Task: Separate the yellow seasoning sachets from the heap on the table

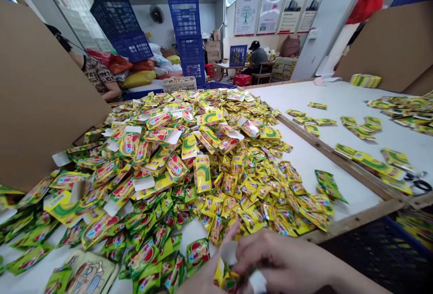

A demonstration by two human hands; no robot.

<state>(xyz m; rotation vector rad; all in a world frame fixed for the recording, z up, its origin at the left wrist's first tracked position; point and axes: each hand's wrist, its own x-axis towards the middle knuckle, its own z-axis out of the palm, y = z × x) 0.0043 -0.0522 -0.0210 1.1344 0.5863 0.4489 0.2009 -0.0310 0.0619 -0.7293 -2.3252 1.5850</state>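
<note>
At the bottom edge, a small printed cardboard box (219,272) with raised white flaps sits between my two hands. My left hand (204,277) is closed around it, one finger pointing up beside the flap. From the right, my right hand (275,258) bends over the box with its fingers curled on the open end; what lies under the fingertips is partly hidden. Just beyond are heaped yellow candy packets (250,188), and green packets (147,251) lie to the left. Many like boxes (202,173), several with flaps open, top the pile.
A wooden rail (324,152) divides the white table (352,181). Past it lie flat packets, more boxes and scissors (419,181). A cardboard sheet (43,100) stands left. A blue crate (368,253) is below right. Behind are stacked crates (187,37) and two people (101,75).
</note>
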